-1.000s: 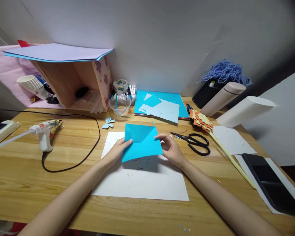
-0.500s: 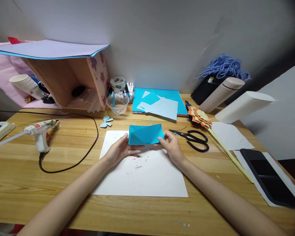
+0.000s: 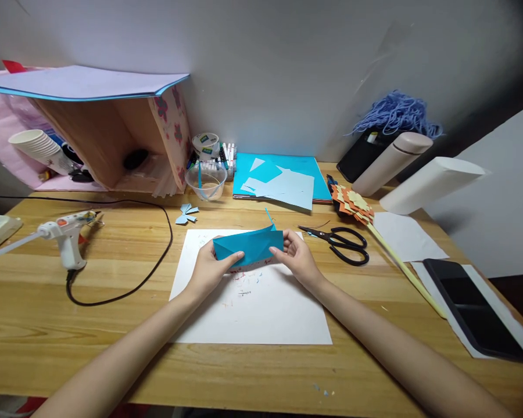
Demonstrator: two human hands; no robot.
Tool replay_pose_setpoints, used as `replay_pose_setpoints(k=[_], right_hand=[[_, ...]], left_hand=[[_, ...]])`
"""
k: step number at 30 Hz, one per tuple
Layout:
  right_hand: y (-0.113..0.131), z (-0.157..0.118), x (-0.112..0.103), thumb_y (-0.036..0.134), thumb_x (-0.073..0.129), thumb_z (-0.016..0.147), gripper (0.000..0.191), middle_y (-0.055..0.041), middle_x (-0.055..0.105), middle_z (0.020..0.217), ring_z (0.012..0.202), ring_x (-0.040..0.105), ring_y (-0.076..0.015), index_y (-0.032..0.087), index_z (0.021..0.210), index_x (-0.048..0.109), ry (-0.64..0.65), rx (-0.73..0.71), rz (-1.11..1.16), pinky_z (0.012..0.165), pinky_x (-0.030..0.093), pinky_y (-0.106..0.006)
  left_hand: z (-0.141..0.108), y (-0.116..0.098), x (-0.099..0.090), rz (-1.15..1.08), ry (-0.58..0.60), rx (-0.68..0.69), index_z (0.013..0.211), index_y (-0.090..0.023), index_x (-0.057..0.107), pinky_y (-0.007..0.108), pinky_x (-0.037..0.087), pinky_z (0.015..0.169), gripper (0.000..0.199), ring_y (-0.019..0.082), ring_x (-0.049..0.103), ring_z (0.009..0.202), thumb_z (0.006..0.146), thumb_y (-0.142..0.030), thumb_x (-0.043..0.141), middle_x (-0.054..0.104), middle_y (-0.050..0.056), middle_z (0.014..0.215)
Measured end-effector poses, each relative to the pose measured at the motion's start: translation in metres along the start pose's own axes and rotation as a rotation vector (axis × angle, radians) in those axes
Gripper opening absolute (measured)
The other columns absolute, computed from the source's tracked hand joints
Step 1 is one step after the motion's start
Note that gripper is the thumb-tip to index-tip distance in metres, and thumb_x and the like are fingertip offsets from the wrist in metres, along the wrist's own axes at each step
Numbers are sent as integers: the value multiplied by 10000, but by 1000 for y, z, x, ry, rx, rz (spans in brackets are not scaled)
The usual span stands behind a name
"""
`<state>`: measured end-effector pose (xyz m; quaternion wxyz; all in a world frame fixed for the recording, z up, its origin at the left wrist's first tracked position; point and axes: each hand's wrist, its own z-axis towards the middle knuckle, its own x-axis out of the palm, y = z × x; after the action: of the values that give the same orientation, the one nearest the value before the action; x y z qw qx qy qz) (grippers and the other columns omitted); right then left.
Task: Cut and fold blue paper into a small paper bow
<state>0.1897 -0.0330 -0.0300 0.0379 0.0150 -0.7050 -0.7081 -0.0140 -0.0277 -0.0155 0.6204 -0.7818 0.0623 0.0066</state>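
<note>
A creased piece of blue paper (image 3: 255, 247) is held up between both hands, over a white sheet (image 3: 261, 313) with small coloured marks. My left hand (image 3: 213, 261) grips its left end, thumb lying across the front face. At the right end, my right hand (image 3: 297, 253) pinches it with the thumb in front and the fingers behind. The paper's top edge is folded, with a slanting flap near the right. A thin blue strip (image 3: 268, 216) shows just behind it. Black-handled scissors (image 3: 340, 238) lie to the right of my right hand.
A white glue gun (image 3: 72, 238) with a looping black cord stands at left. Behind are an open box (image 3: 108, 133), a clear plastic cup (image 3: 207, 183) and blue sheets (image 3: 274, 174). A paper flower (image 3: 353, 204) and a phone (image 3: 473, 310) lie at right.
The blue paper has tilted and turned, its left end lower and further left. My left thumb has come onto its front face. The view has shifted slightly.
</note>
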Motion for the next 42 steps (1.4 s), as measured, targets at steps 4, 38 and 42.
replay_pose_setpoints(k=[4,38,42], right_hand=[[0,1,1,439,682,688,349,29,443,644,615,456,-114,208,657,422,-105,-15,-63,589,412,-245],[1,3,1,432,622,740,288,22,445,637,595,427,-103,173,659,528,-137,-9,-94,556,370,-221],[-1,4,1,420,658,702,278,18,468,646,591,433,-104,167,674,546,-136,13,-79,549,362,-226]], left_hand=[[-1,0,0,89,-22,54,854,-140,579,285,497,662,377,196,620,773,626,-404,722,678,52,858],[9,5,-11,245,-159,203,568,-199,206,230,164,473,478,79,189,520,751,-425,585,171,-57,573],[8,4,-11,254,-162,201,565,-198,220,232,169,479,468,82,202,526,751,-436,577,184,-54,576]])
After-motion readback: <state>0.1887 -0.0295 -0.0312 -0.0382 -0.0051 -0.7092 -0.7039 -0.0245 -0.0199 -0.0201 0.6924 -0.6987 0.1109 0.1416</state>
